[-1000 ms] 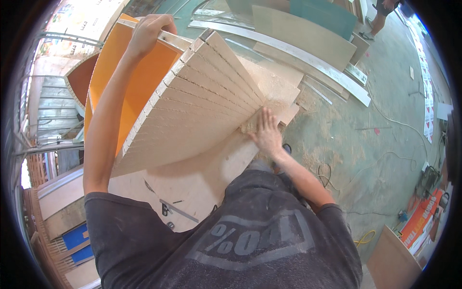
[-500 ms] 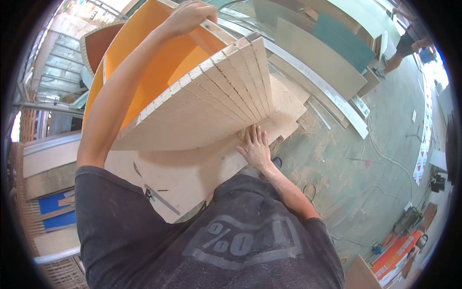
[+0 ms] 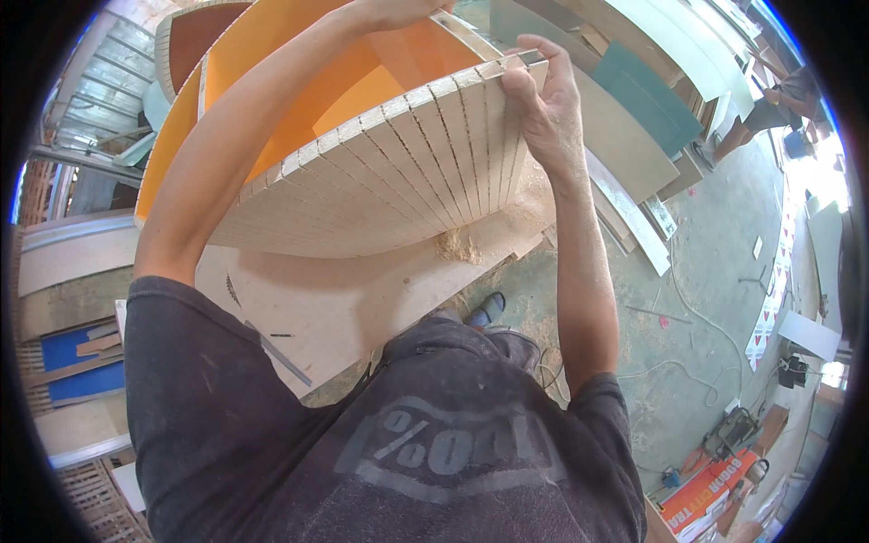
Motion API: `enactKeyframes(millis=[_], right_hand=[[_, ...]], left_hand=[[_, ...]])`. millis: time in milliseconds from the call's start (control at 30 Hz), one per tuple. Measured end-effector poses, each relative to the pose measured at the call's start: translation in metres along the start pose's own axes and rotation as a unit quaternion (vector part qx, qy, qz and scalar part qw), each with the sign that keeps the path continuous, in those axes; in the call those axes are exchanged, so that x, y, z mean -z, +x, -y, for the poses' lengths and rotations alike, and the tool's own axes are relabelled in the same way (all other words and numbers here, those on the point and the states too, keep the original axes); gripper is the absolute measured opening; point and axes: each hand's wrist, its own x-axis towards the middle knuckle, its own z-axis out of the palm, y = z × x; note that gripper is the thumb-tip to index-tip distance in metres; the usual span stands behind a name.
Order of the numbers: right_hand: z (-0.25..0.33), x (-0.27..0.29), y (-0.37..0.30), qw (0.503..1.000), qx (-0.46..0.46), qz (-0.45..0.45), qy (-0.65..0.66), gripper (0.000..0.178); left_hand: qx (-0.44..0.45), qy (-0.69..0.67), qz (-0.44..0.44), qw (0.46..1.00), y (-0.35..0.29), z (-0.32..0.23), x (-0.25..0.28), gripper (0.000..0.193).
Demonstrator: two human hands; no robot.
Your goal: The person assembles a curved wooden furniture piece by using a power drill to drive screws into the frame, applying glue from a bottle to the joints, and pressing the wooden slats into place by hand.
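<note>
At the upper centre of the frame, a curved wooden panel [image 3: 389, 172], pale, with dark slots fanning down its face, forming the near side of an orange-lined box [image 3: 290, 100] open at the top. Across the box's right end, near the top edge of the frame, a pale crossbar [image 3: 469, 38]. At the panel's upper right corner, the right hand [image 3: 554, 118], bent around the wood: thumb on the slotted face, forefinger hooked over the upper edge, other fingertips hidden. Above the box, the left hand [image 3: 398, 9], cut off by the top edge of the frame, near the crossbar; cannot tell how far open its fingers, or whether closed on anything. Under the panel, a pale board [image 3: 335, 308], with a heap of sawdust [image 3: 460, 246] just beside the panel's lower edge. Toward the lower left of the board, a toothed blade [image 3: 233, 290], a small dark stick [image 3: 282, 336] and a grey metal strip [image 3: 288, 364]. At upper left, a brown curved piece [image 3: 201, 50]. At upper right, a teal sheet [image 3: 647, 100] and, farther right, a person [image 3: 783, 104]. At lower right, an orange banner [image 3: 711, 489].
</note>
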Motion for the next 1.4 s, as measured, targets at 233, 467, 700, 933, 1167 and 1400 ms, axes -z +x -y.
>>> enactKeyframes(millis=[233, 467, 700, 933, 1167, 1400], right_hand=[[-0.066, 0.013, -0.051, 0.991, -0.116, 0.045, 0.058, 0.079], [-0.155, 0.059, -0.086, 0.949, -0.149, 0.179, -0.214, 0.067], [-0.243, 0.089, -0.134, 0.874, -0.057, 0.257, -0.408, 0.062], [-0.246, 0.082, -0.135, 0.819, -0.009, 0.304, -0.486, 0.058], [-0.219, 0.075, -0.121, 0.794, -0.065, 0.345, -0.496, 0.06], [-0.201, 0.088, -0.134, 0.885, -0.206, 0.187, -0.372, 0.045]], left_hand=[[0.024, 0.012, 0.037, 0.999, 0.009, -0.002, -0.007, 0.022], [-0.011, -0.009, 0.021, 1.0, 0.002, 0.008, -0.002, 0.022], [0.002, -0.033, 0.011, 0.999, 0.008, 0.002, -0.004, 0.023], [0.028, 0.011, 0.036, 0.999, 0.005, -0.003, -0.003, 0.024], [0.001, 0.057, 0.064, 0.996, 0.016, -0.005, 0.004, 0.024], [-0.016, 0.159, 0.066, 0.985, 0.004, -0.04, 0.063, 0.036]])
